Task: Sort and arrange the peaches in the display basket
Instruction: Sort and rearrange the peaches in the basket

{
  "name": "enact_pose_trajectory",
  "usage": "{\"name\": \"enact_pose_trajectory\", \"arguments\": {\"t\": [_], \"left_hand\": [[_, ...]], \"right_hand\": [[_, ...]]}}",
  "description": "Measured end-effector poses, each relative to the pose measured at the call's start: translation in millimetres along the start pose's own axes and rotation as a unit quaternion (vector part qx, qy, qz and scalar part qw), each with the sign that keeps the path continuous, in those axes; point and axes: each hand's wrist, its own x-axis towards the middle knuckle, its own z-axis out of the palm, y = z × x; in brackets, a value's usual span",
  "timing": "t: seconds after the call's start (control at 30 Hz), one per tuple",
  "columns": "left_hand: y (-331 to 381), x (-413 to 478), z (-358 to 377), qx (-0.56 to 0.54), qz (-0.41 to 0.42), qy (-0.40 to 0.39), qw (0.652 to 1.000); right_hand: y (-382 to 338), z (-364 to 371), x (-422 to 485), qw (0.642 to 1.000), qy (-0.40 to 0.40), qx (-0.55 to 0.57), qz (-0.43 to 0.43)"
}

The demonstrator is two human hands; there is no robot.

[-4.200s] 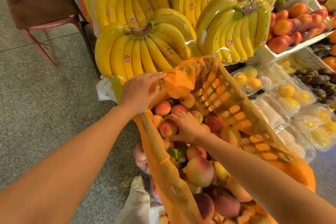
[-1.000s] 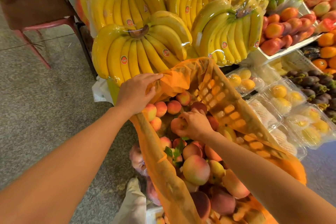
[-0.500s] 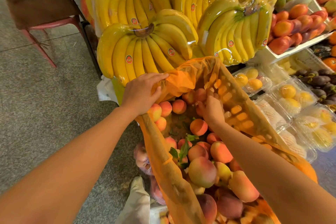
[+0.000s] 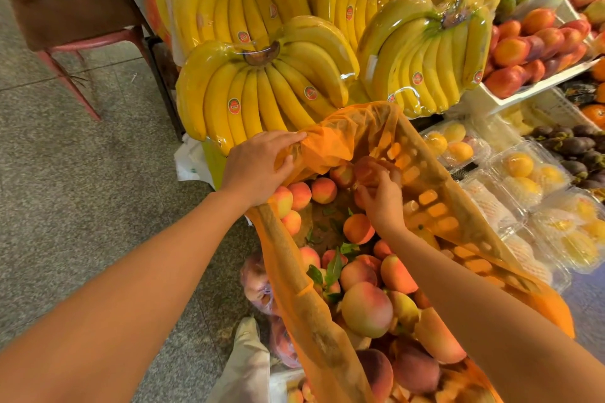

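Speckled floor (image 4: pixel 82 206), red-legged stool (image 4: pixel 70 6) L of bananas (image 4: pixel 258 91) behind peach basket (image 4: pixel 432 203).

The left hand (image 4: pixel 258 167) pinches a bunched fold of orange netting (image 4: pixel 343 141) at the far left corner of the display basket (image 4: pixel 429 198), lifting it clear of the fruit. The right hand (image 4: pixel 383 203) is curled round a reddish peach (image 4: pixel 370 170) at the basket's far end, close to the slotted right wall. A row of small peaches (image 4: pixel 301 195) lines the far left edge beside a bare brown patch. Larger peaches (image 4: pixel 366 307) pile up at the near end (green leaves (image 4: pixel 333 267) lie among them). Wrapped banana bunches (image 4: pixel 262 88) stand just behind the basket, and clear boxes of yellow fruit (image 4: pixel 520 167) sit to its right.
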Motion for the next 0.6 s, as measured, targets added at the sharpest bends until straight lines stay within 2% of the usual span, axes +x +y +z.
{"name": "enact_pose_trajectory", "arguments": {"t": [0.17,0.4,0.6], "left_hand": [[0,0,0,0.001,0.002,-0.002,1.0],[3,3,-3,0.006,0.033,-0.018,0.999],[18,-7,-8,0.05,0.052,0.049,0.996]], "right_hand": [[10,10,-1,0.997,-0.07,0.013,-0.018],[8,-17,-11,0.997,-0.068,0.006,-0.045],[4,-36,-27,0.995,-0.098,-0.009,-0.025]]}}
